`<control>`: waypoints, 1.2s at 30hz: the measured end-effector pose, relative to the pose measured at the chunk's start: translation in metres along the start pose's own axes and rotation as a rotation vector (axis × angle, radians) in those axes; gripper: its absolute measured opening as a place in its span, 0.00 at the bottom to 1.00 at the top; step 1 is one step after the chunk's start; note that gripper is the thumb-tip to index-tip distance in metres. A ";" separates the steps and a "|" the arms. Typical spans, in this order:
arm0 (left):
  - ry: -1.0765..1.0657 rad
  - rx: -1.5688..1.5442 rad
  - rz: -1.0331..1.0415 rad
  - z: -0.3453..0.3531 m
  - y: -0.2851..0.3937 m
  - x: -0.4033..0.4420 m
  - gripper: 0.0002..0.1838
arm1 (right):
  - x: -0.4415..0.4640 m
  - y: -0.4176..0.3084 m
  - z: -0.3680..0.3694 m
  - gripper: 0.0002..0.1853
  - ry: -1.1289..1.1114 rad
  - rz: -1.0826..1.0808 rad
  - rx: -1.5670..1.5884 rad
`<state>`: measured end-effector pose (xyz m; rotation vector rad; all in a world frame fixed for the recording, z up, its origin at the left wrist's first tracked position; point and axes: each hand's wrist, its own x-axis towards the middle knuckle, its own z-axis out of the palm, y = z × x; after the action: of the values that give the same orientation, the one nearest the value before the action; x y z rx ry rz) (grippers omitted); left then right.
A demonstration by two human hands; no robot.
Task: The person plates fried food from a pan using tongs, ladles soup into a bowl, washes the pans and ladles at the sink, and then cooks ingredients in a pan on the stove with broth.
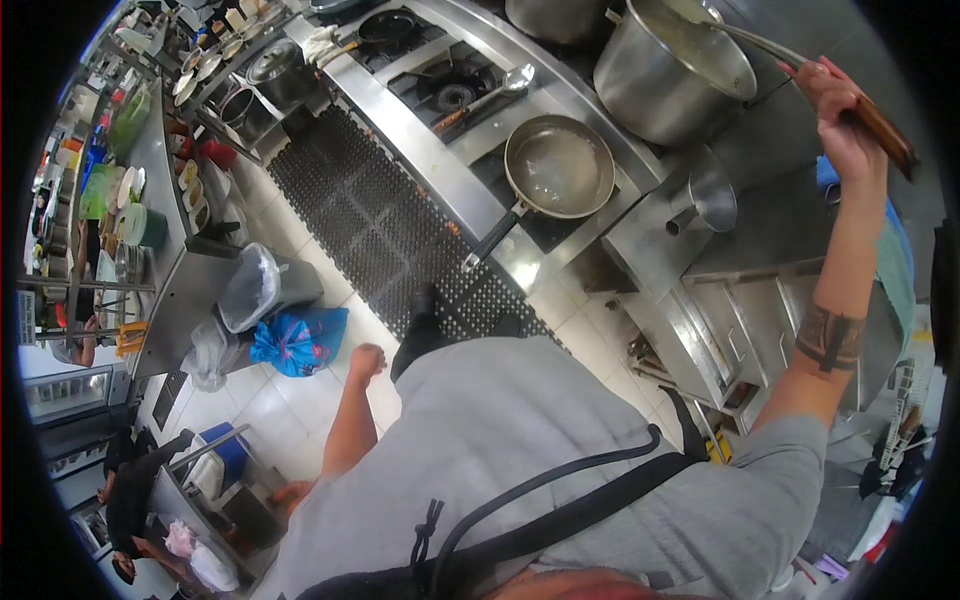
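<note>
At the upper right, my right hand (836,108) is wrapped round a long metal utensil with a wooden handle (880,135). Its metal shaft slants over the rim of a large steel stockpot (650,85), and its far end is too unclear to name. Pale liquid shows inside the pot. My left hand (367,363) hangs low beside my body with its fingers curled, and nothing shows in it. A frying pan (560,165) with clear, shiny liquid sits on the stove, below and left of the stockpot.
On the stove (400,110) lies a wooden-handled ladle (500,90), near a small black pan (388,27). A metal funnel (708,198) rests on the right counter. A rubber mat (360,190) covers the floor. Left are a lined bin (250,290), a blue bag (300,343) and another person (135,500).
</note>
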<state>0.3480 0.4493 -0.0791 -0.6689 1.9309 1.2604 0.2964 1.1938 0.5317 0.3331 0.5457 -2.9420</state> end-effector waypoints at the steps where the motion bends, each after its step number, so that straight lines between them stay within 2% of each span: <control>1: -0.016 -0.009 0.011 -0.002 0.001 0.008 0.09 | -0.007 0.019 0.002 0.33 -0.029 -0.006 0.004; 7: -0.123 0.037 -0.071 -0.036 0.012 0.023 0.08 | -0.026 0.158 -0.006 0.32 0.093 -0.054 0.097; 10: -0.171 0.054 -0.112 -0.067 0.003 0.046 0.07 | -0.014 0.216 -0.056 0.31 0.152 -0.069 0.226; 12: -0.156 0.113 -0.126 -0.095 -0.002 0.061 0.07 | 0.002 0.260 -0.092 0.29 0.269 -0.128 0.228; 14: -0.209 0.063 -0.119 -0.129 -0.006 0.077 0.08 | 0.018 0.301 -0.131 0.25 0.357 -0.169 0.131; 15: -0.176 0.079 -0.130 -0.143 0.000 0.081 0.07 | 0.025 0.319 -0.150 0.20 0.407 -0.164 0.086; 16: -0.143 0.094 -0.139 -0.157 0.005 0.086 0.07 | 0.030 0.335 -0.168 0.20 0.414 -0.168 0.083; 18: -0.184 0.028 -0.132 -0.190 0.001 0.115 0.06 | 0.037 0.366 -0.183 0.14 0.493 -0.204 -0.168; 20: -0.132 0.031 -0.127 -0.213 0.008 0.135 0.04 | 0.046 0.395 -0.177 0.09 0.621 -0.289 -0.467; 22: -0.146 0.006 -0.081 -0.230 0.022 0.141 0.03 | 0.049 0.408 -0.169 0.09 0.708 -0.285 -0.557; 24: -0.112 0.203 -0.023 -0.239 0.054 0.134 0.03 | 0.051 0.416 -0.156 0.11 0.822 -0.300 -0.744; 26: -0.109 0.180 -0.001 -0.244 0.057 0.154 0.03 | 0.047 0.417 -0.138 0.12 0.862 -0.325 -0.756; 28: -0.105 0.153 0.023 -0.243 0.054 0.178 0.04 | 0.039 0.413 -0.116 0.16 0.949 -0.473 -0.806; 30: -0.174 0.068 0.005 -0.237 0.056 0.198 0.04 | 0.018 0.386 -0.105 0.26 0.914 -0.550 -0.657; 33: -0.277 0.030 -0.052 -0.222 0.069 0.215 0.04 | -0.025 0.330 -0.069 0.33 0.410 -0.515 0.076; 35: -0.309 0.046 -0.037 -0.209 0.084 0.223 0.04 | -0.034 0.308 -0.016 0.34 0.235 -0.503 0.317; 36: -0.326 0.050 -0.030 -0.202 0.092 0.228 0.04 | -0.032 0.298 0.006 0.35 0.199 -0.485 0.334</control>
<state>0.0833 0.2906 -0.1581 -0.4342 1.6716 1.2150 0.3758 0.9188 0.4439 0.6119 0.1629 -3.5003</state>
